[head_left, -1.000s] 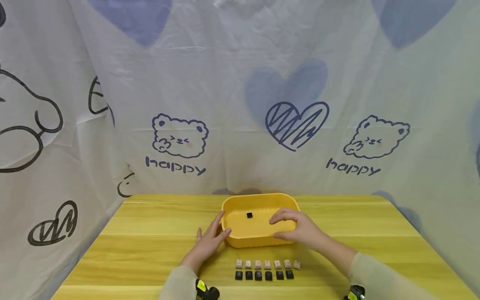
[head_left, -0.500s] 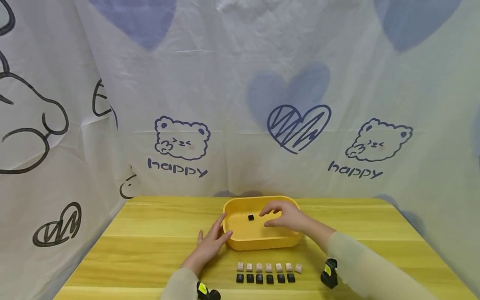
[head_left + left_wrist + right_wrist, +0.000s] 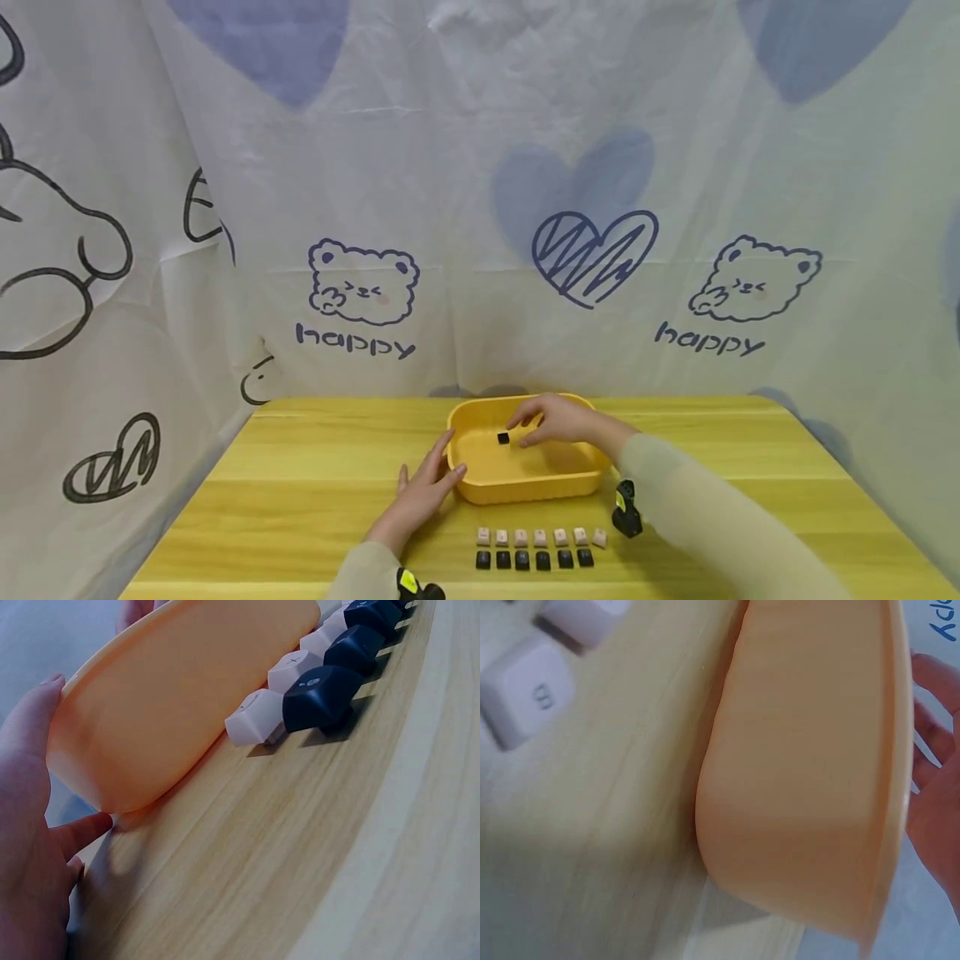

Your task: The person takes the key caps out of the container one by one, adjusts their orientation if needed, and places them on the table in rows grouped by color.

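A yellow plastic basin (image 3: pixel 528 490) stands on the table with a single black keycap (image 3: pixel 503 438) on its floor. Over the inside of the basin is my right hand (image 3: pixel 558 419), thumb and fingers apart, their tips close to that keycap. The basin's wall hides part of this right hand (image 3: pixel 939 787) in the right wrist view. My left hand (image 3: pixel 420 497) touches the basin's left end with spread, fairly straight fingers; in the left wrist view its thumb (image 3: pixel 37 712) lies against the rim.
In front of the basin, a row of several white keycaps (image 3: pixel 540 537) lies behind a row of several black keycaps (image 3: pixel 543 561). The rightmost white keycap (image 3: pixel 599 538) sits askew. Behind the wooden table (image 3: pixel 300 483) hangs a printed cloth (image 3: pixel 480 333).
My right hand has moved left and farther into the basin, toward the black keycap. The left hand stays at the basin's left end.
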Motion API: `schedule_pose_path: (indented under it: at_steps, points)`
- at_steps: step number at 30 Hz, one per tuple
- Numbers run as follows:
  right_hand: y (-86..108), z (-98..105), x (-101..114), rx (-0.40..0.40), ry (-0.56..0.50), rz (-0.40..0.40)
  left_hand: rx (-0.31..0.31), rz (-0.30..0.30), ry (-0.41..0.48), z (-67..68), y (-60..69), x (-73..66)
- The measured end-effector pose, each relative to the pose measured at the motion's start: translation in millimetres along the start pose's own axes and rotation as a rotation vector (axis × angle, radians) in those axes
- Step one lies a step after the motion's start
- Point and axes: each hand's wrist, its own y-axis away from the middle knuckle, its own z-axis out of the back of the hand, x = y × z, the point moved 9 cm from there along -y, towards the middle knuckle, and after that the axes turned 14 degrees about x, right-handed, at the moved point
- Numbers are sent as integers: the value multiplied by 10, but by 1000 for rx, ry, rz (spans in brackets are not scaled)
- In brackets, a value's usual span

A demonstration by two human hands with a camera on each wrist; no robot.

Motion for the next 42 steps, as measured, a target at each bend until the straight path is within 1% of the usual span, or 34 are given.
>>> schedule_pose_path:
  at_steps: [5, 7, 10, 12, 15, 18, 24, 27, 29, 32, 34, 38, 42]
  points:
    - [-109, -29, -69, 28, 13, 27, -1, -4, 1, -31, 10, -1]
    - [-137, -47, -108, 35, 5, 19, -2, -6, 1, -42, 10, -2]
    - [-169, -102, -166, 57, -11, -12, -3, -8, 3, -54, 9, -1]
    - [-185, -157, -216, 83, -17, -49, -1, -4, 6, -60, 9, 3]
    - [-203, -234, -261, 126, 4, -89, 8, -1, 15, -69, 10, 1]
    - [-213, -276, -264, 160, 27, -112, 10, 3, 15, -69, 10, -1]
    - [-244, -317, -203, 193, 35, -98, 10, 5, 10, -62, 0, 1]
    - [-268, -337, -161, 198, 77, -63, 11, 5, 15, -64, -7, 6]
    - [-278, -336, -128, 187, 115, -33, 9, 5, 16, -62, -11, 14]
    - [-285, -325, -102, 170, 148, -21, 2, 7, 12, -50, -10, 19]
    - [-287, -320, -121, 160, 131, -41, 1, 9, 10, -42, -6, 18]
    - [-289, -320, -181, 151, 65, -94, 0, 9, 8, -28, -1, 8]
    - [-271, -320, -212, 145, 12, -110, -3, 8, 7, -18, -2, 9]
